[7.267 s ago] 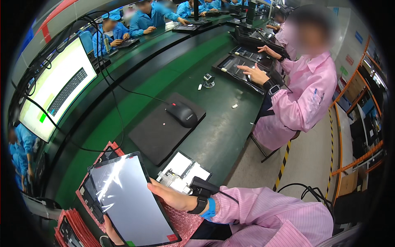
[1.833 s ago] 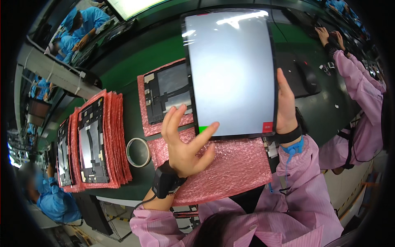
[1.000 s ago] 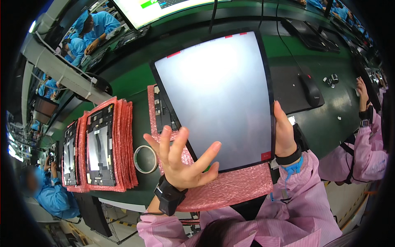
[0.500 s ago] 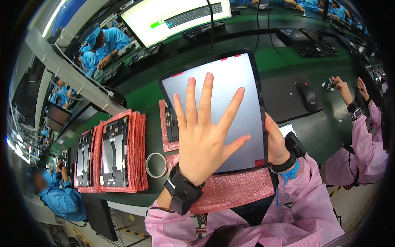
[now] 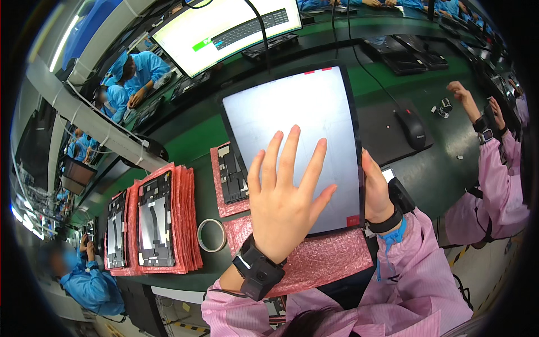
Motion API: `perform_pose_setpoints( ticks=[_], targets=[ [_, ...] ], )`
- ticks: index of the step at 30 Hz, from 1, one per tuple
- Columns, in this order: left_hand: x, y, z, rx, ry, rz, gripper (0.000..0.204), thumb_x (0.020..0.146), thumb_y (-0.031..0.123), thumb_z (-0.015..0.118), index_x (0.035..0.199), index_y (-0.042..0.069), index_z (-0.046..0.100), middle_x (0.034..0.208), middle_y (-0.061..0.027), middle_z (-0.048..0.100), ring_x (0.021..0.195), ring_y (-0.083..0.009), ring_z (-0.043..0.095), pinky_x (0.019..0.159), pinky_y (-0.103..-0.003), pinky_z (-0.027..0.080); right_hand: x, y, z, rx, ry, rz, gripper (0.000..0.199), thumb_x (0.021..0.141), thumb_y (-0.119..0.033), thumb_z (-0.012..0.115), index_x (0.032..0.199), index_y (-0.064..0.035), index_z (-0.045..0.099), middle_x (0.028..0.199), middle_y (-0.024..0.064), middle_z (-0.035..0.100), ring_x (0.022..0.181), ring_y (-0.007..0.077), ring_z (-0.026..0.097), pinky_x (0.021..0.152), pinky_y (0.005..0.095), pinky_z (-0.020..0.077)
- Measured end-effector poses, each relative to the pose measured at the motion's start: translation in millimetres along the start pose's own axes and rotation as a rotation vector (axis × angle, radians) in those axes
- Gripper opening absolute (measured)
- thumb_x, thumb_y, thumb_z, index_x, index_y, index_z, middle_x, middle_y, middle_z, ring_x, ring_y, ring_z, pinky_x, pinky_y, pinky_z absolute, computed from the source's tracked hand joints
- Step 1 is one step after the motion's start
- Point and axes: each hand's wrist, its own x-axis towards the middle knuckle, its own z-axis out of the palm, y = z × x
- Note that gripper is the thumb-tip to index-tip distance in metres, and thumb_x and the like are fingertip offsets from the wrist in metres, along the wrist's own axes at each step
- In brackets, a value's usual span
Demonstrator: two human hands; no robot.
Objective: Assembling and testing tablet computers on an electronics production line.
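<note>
A large flat screen panel [image 5: 331, 112] with a black border and pale, lit-looking surface is tilted up in front of me. My left hand [image 5: 283, 210] lies open across its lower middle, fingers spread; whether the palm touches the glass I cannot tell. At the panel's right edge, my right hand [image 5: 377, 190] grips it with the thumb in front and the other fingers hidden behind. Small red marks show along the panel's top edge and at its lower right corner. Beneath the panel lies pink bubble wrap [image 5: 328, 261].
Stacked dark panels [image 5: 156, 222] in pink bubble wrap stand at left, beside a tape roll [image 5: 212, 235]. Another dark part [image 5: 233, 177] sits left of the panel. A mouse [image 5: 411, 129] rests on a black mat. A monitor [image 5: 230, 33] stands behind; a co-worker's hand [image 5: 463, 95] is at right.
My left hand has slid down the panel, its fingers now lower and somewhat closer together. The red mark at the panel's top left no longer shows. My right hand keeps its grip.
</note>
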Motion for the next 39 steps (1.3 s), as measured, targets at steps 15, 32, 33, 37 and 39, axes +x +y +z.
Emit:
perform_pose_setpoints(
  ticks=[15, 32, 33, 37, 39],
  targets=[
    [-19, 30, 33, -0.02, 0.039, 0.125, 0.04, 0.071, 0.006, 0.057, 0.11, 0.006, 0.061, 0.112, -0.0086, 0.056, 0.098, -0.0234, 0.053, 0.079, -0.035, 0.042, 12, -18, -21, 0.357, 0.139, 0.081, 0.06, 0.094, -0.048, 0.031, 0.132, -0.0019, 0.036, 0.128, 0.0159, 0.047, 0.113, 0.0286, 0.05, 0.097, 0.0398, 0.0393],
    [1, -24, -31, -0.151, 0.425, -0.147, 0.048, 0.072, -0.006, 0.064, 0.118, 0.003, 0.053, 0.12, -0.0138, 0.049, 0.104, -0.023, 0.052, 0.072, -0.029, 0.047, 9, -10, -17, 0.162, 0.147, 0.034, 0.056, 0.096, -0.044, 0.031, 0.132, -0.0024, 0.036, 0.127, 0.0144, 0.048, 0.113, 0.0258, 0.051, 0.094, 0.0391, 0.043],
    [1, -24, -30, -0.182, 0.435, -0.171, 0.046, 0.073, -0.006, 0.063, 0.116, 0.003, 0.054, 0.119, -0.014, 0.05, 0.103, -0.0241, 0.052, 0.073, -0.029, 0.047, 8, -9, -14, 0.177, 0.114, 0.036, 0.05, 0.097, -0.038, 0.031, 0.132, -0.0022, 0.037, 0.124, 0.0121, 0.05, 0.11, 0.022, 0.053, 0.091, 0.0357, 0.0445],
    [1, -20, -25, -0.181, 0.346, -0.115, 0.049, 0.067, -0.007, 0.067, 0.114, 0.002, 0.057, 0.117, -0.0167, 0.048, 0.099, -0.0271, 0.053, 0.073, -0.033, 0.047, 3, -2, -9, 0.081, 0.06, 0.026, 0.045, 0.098, -0.03, 0.034, 0.131, -0.0006, 0.037, 0.119, 0.0089, 0.053, 0.106, 0.0161, 0.053, 0.089, 0.0297, 0.0443],
    [1, -11, -16, -0.173, 0.239, -0.095, 0.049, 0.068, -0.003, 0.067, 0.116, 0.003, 0.056, 0.119, -0.0169, 0.048, 0.099, -0.0292, 0.052, 0.076, -0.035, 0.045, 0, 1, -7, 0.003, 0.039, 0.016, 0.047, 0.097, -0.032, 0.036, 0.131, 0.0009, 0.037, 0.12, 0.009, 0.052, 0.108, 0.0152, 0.052, 0.091, 0.0292, 0.0424]
  ],
)
